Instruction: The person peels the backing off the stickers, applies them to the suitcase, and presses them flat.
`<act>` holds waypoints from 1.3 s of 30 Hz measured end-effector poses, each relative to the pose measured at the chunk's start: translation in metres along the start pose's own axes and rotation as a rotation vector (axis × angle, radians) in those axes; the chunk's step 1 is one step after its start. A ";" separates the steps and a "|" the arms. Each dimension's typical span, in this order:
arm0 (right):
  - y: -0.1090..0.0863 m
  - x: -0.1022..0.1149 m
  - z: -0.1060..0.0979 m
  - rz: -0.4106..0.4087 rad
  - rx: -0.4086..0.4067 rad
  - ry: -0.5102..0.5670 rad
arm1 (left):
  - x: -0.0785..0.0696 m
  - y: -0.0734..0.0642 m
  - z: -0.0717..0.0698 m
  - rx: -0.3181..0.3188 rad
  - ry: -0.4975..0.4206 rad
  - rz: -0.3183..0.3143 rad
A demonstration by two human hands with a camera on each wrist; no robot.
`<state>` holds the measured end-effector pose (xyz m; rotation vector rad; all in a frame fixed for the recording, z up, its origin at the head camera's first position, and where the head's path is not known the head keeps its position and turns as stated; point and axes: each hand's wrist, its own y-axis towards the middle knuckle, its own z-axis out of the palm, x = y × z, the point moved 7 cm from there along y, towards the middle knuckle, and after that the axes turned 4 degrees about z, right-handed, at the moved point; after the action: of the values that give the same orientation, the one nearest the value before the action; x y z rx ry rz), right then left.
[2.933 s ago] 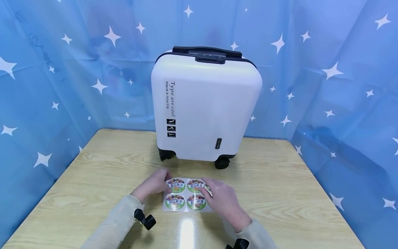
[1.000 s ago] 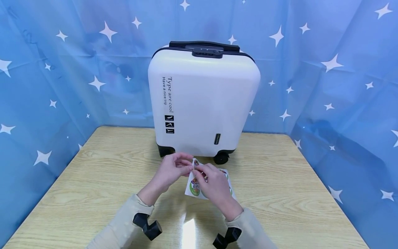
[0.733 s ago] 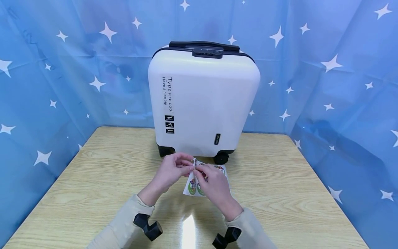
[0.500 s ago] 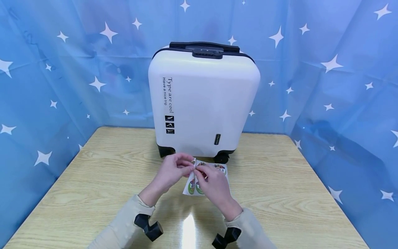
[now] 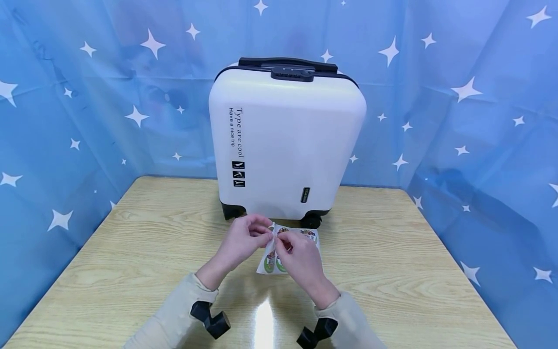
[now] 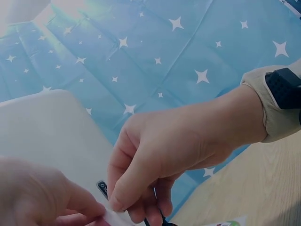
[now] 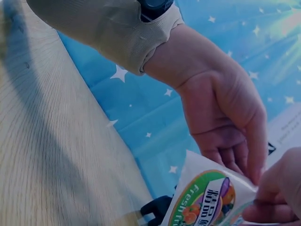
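Note:
A sheet of round fruit-label stickers (image 5: 268, 265) is bent up off the table in front of the suitcase. Its left part curls upward, and the printed side shows in the right wrist view, where one sticker (image 7: 207, 200) fills most of the sheet. My left hand (image 5: 245, 238) pinches the sheet's bent edge between thumb and finger. Right beside it, my right hand (image 5: 302, 259) pinches the same area, with fingertips nearly touching the left ones. Fingers cover the exact spot, so whether a sticker edge has lifted cannot be seen.
A white suitcase (image 5: 287, 145) with black handle, wheels and printed lettering stands upright just behind the hands. The wooden table (image 5: 392, 271) extends on both sides. A blue curtain (image 5: 462, 121) with white stars encloses the back and sides.
Earlier the sticker sheet lay flat with a hand at each side. Both hands then came together and bent it up. Over the last second only small fingertip movements show.

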<state>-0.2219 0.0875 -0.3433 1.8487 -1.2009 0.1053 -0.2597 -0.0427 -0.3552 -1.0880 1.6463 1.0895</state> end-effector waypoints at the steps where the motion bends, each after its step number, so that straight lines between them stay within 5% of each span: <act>1: 0.000 -0.001 0.000 0.006 0.000 0.001 | 0.000 0.000 -0.001 -0.004 0.016 0.006; 14: 0.001 -0.013 -0.007 0.042 -0.024 0.012 | -0.001 -0.001 -0.011 -0.053 0.090 0.077; 27: -0.001 -0.024 -0.013 0.082 -0.016 0.002 | 0.005 -0.004 -0.017 -0.091 0.125 0.064; 39: -0.004 -0.038 -0.021 0.123 -0.057 0.024 | 0.025 -0.009 -0.027 -0.109 0.140 -0.001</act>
<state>-0.2310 0.1294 -0.3519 1.7197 -1.2876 0.1603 -0.2625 -0.0760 -0.3739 -1.2599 1.7114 1.1351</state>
